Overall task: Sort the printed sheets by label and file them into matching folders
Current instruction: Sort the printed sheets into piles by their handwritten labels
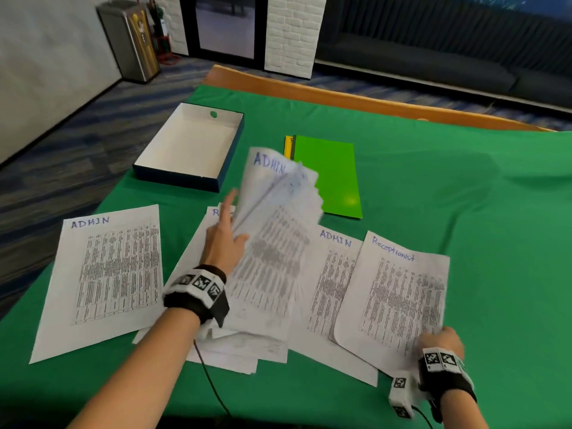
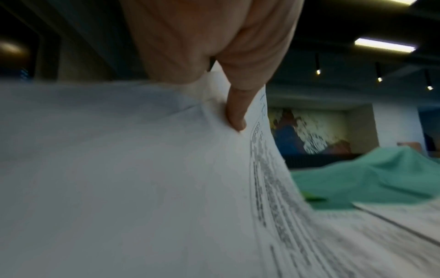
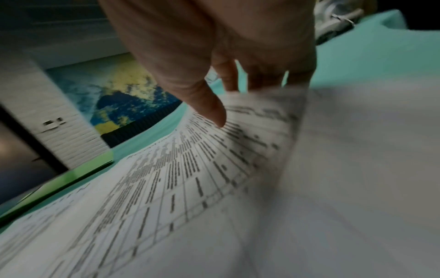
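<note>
My left hand (image 1: 224,239) pinches a lifted, motion-blurred sheet labelled ADMIN (image 1: 272,230) above the middle pile; in the left wrist view the thumb (image 2: 235,116) presses on that curling sheet (image 2: 142,169). At the near right, my right hand (image 1: 442,339) pinches the lower right corner of a sheet labelled Receptionist (image 1: 399,292), with the thumb (image 3: 212,107) on its printed face (image 3: 190,169). Another ADMIN sheet (image 1: 105,274) lies flat at the left, and a third ADMIN sheet (image 1: 334,274) lies partly under the Receptionist one. A green folder (image 1: 328,178) lies behind the sheets, over a yellow folder (image 1: 288,147).
An open, empty white-lined box (image 1: 192,144) sits at the back left on the green cloth (image 1: 464,196). More sheets are stacked under my left wrist (image 1: 241,348). A cable (image 1: 213,388) trails to the near edge. The table's wooden rim (image 1: 309,88) runs along the back.
</note>
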Tool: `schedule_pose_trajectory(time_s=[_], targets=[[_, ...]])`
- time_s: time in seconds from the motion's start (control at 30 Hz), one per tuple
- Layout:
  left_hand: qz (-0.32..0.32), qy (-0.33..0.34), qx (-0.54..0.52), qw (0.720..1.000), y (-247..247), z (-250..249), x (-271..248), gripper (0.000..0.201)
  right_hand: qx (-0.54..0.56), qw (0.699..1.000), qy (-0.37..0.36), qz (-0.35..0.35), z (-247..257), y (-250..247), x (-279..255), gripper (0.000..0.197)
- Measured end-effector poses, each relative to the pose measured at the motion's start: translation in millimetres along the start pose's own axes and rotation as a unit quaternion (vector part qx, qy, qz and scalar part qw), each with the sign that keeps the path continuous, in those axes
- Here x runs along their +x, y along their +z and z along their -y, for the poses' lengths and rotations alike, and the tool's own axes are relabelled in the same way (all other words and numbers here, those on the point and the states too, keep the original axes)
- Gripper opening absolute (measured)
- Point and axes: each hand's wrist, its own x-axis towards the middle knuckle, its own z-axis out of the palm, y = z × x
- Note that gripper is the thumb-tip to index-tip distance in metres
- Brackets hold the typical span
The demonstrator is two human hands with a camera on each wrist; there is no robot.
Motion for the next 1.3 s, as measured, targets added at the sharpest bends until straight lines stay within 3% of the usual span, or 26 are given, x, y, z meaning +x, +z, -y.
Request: schedule_pose_trajectory(time_s=[0.07,0.13,0.23,0.3,0.43,0.53,0.7,0.8,0.87,0.97,1.03,1.13,1.2,1.3], targets=[[-0.053,-0.005,-0.051,0.997,-19.1,-14.6,2.6,0.100,-0.038,0.999,-0.020,-0.033,19.1,-4.0,-5.9,0.047],[-0.101,-0.002,-0.050,0.994,-33.4,-25.9,5.6,0.083,-0.024,0.992,-0.119,-0.037,50.5,-2.2,-15.1,0.052],[-0.155,0.025,-0.020,0.987,-46.8,-34.8,6.9,0.044,-0.005,0.954,-0.296,0.046,110.3,17.1,-19.5,0.037],[-0.174,0.013,-0.030,0.984,-51.7,-35.8,4.4,0.035,-0.049,0.930,-0.347,0.109,147.4,37.1,-17.4,0.036],[-0.192,0.002,-0.031,0.981,-58.4,-28.2,-10.6,0.029,-0.162,0.900,-0.366,0.174,195.4,67.1,-11.1,0.062],[-0.200,-0.012,-0.063,0.978,-63.3,-11.9,-25.4,0.030,-0.269,0.869,-0.377,0.176,207.6,79.1,-0.8,0.086],[-0.192,-0.014,-0.061,0.979,-69.5,7.7,-48.3,0.029,-0.325,0.849,-0.384,0.162,213.5,90.9,18.3,0.111],[-0.174,-0.002,-0.050,0.983,-68.2,16.6,-54.0,0.033,-0.393,0.820,-0.394,0.138,223.2,87.2,19.6,0.106],[-0.157,0.020,-0.034,0.987,-68.2,24.2,-56.3,0.047,-0.407,0.816,-0.391,0.124,228.9,84.6,17.8,0.087],[-0.132,0.097,-0.020,0.986,-72.2,32.6,-60.0,0.057,-0.367,0.822,-0.424,0.101,236.1,79.0,6.9,0.055],[-0.113,0.133,-0.021,0.984,-77.7,29.9,-62.2,0.068,-0.272,0.848,-0.443,0.099,245.6,69.3,-8.0,0.047],[-0.090,0.167,-0.057,0.980,-86.9,18.1,-61.3,0.037,-0.141,0.863,-0.482,0.056,269.0,34.4,-39.4,0.046],[-0.087,0.182,-0.083,0.976,-92.2,7.5,-61.3,0.028,-0.060,0.846,-0.530,-0.008,284.1,0.6,-62.4,0.045],[-0.084,0.199,-0.115,0.970,-96.7,-3.7,-61.2,0.024,0.060,0.793,-0.589,-0.141,300.8,-52.4,-87.4,0.047]])
